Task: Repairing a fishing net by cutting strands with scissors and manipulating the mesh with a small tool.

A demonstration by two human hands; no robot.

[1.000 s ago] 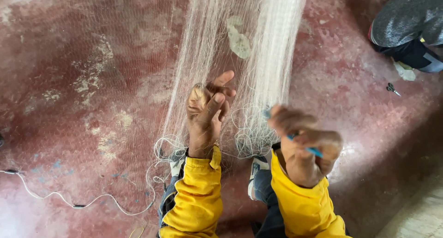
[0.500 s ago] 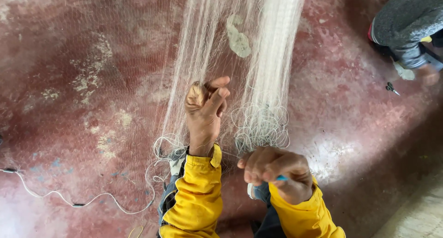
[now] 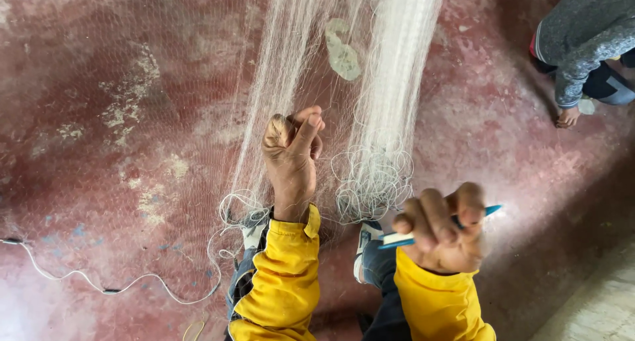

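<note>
Head view: left hand (image 3: 291, 156) pinches net (image 3: 390, 103); right hand (image 3: 440, 232) grips blue tool (image 3: 493, 211).

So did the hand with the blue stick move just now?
Yes. The right hand holding the blue netting needle has swung out rightward, away from the left hand, which stays gripping the net in about the same spot.

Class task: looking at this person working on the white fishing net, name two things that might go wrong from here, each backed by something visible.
1. The loose loops of net lie bunched near the shoes; a foot might snag in them.
2. The right hand holds a blue tool among fine mesh pinched by the left hand; it may catch threads.
</note>
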